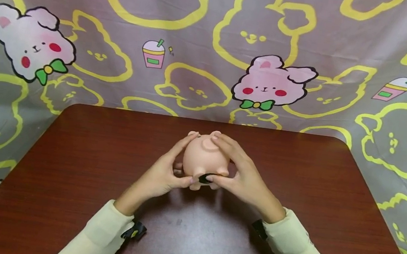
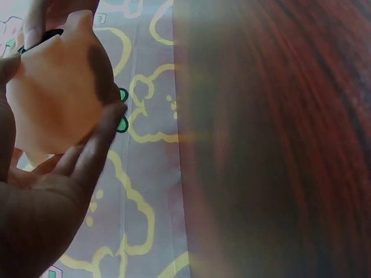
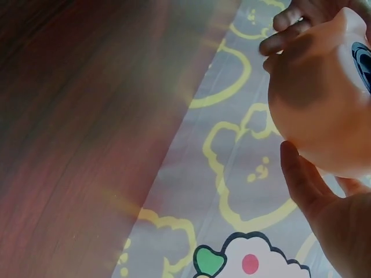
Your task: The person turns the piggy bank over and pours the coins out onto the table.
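Observation:
A pink piggy bank (image 1: 205, 157) is held up over the table between both hands, tilted so that its stubby feet and underside face the wearer. My left hand (image 1: 161, 172) grips its left side, fingers around the body and thumb low by the feet. On the opposite side, my right hand (image 1: 249, 175) holds it with fingers near an ear and the thumb at a black stopper (image 1: 205, 178) in the underside. The left wrist view shows the piggy bank (image 2: 61, 95) resting against the left fingers. In the right wrist view, the round body (image 3: 322, 98) has a dark disc (image 3: 363, 62) at the frame's edge.
The dark reddish-brown wooden table (image 1: 89, 159) spreads below, with a bright reflection near its front. Behind and beside it hangs a cloth (image 1: 199, 37) printed with yellow outlines and cartoon rabbits. Dark wrist-worn devices (image 1: 134, 230) show at the sleeve cuffs.

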`<action>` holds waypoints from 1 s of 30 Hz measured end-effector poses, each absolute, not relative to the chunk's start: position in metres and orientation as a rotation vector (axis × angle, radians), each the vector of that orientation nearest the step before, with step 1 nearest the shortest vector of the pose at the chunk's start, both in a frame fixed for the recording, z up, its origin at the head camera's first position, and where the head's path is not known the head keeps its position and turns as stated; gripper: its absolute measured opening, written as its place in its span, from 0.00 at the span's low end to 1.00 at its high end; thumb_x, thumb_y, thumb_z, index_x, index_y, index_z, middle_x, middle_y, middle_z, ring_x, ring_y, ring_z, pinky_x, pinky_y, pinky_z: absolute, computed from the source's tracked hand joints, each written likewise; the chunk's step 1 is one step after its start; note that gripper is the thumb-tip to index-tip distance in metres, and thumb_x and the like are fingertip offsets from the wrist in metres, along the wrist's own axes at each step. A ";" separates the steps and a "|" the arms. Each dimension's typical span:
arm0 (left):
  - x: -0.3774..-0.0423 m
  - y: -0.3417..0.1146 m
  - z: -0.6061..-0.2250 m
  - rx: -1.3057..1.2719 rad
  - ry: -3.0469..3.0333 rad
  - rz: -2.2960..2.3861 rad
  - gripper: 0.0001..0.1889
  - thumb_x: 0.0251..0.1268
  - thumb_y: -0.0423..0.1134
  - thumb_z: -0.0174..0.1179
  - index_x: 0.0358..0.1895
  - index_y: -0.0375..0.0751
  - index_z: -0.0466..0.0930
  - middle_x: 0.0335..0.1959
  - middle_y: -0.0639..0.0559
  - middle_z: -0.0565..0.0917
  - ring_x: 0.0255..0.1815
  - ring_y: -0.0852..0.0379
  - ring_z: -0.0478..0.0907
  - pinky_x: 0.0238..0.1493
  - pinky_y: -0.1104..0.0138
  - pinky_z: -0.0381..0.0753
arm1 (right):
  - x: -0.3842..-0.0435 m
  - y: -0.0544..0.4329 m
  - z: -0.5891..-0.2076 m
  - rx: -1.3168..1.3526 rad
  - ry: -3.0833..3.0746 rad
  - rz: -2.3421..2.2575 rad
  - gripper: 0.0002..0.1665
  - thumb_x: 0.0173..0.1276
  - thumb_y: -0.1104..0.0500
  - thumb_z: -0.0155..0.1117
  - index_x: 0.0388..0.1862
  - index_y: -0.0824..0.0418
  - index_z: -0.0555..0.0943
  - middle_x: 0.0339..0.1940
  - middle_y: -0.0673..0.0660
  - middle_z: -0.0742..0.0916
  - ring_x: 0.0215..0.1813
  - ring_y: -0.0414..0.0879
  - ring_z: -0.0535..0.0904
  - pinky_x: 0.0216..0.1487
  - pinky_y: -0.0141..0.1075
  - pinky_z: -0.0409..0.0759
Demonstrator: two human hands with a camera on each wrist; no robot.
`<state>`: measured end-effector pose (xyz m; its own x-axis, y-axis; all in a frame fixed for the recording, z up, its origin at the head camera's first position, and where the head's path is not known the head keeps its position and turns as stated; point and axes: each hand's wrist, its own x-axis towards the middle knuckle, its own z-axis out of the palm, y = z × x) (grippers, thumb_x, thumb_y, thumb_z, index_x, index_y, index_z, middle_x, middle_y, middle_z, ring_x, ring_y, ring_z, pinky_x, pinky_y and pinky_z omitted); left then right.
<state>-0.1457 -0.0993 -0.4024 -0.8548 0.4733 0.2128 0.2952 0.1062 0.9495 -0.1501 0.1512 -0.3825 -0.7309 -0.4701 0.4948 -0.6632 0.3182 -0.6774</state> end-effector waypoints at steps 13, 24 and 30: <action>-0.143 -0.100 -0.400 0.932 2.388 1.806 0.52 0.59 0.28 0.76 0.84 0.56 0.57 0.88 0.53 0.47 0.67 0.41 0.79 0.60 0.62 0.85 | -0.150 0.150 -0.376 0.935 -2.469 1.432 0.53 0.59 0.60 0.84 0.81 0.47 0.68 0.78 0.48 0.75 0.75 0.46 0.72 0.71 0.46 0.76; -0.138 -0.100 -0.399 1.207 2.551 1.555 0.57 0.49 0.35 0.84 0.83 0.56 0.58 0.88 0.49 0.47 0.84 0.44 0.57 0.68 0.53 0.81 | -0.149 0.151 -0.368 0.818 -2.584 1.618 0.49 0.64 0.59 0.79 0.82 0.47 0.67 0.77 0.51 0.77 0.59 0.50 0.83 0.55 0.39 0.85; -0.137 -0.099 -0.395 1.263 2.722 1.392 0.53 0.49 0.35 0.83 0.80 0.53 0.63 0.87 0.50 0.50 0.85 0.47 0.55 0.73 0.54 0.76 | -0.148 0.150 -0.366 0.775 -2.601 1.613 0.49 0.65 0.58 0.79 0.82 0.45 0.67 0.76 0.50 0.77 0.64 0.50 0.81 0.58 0.36 0.82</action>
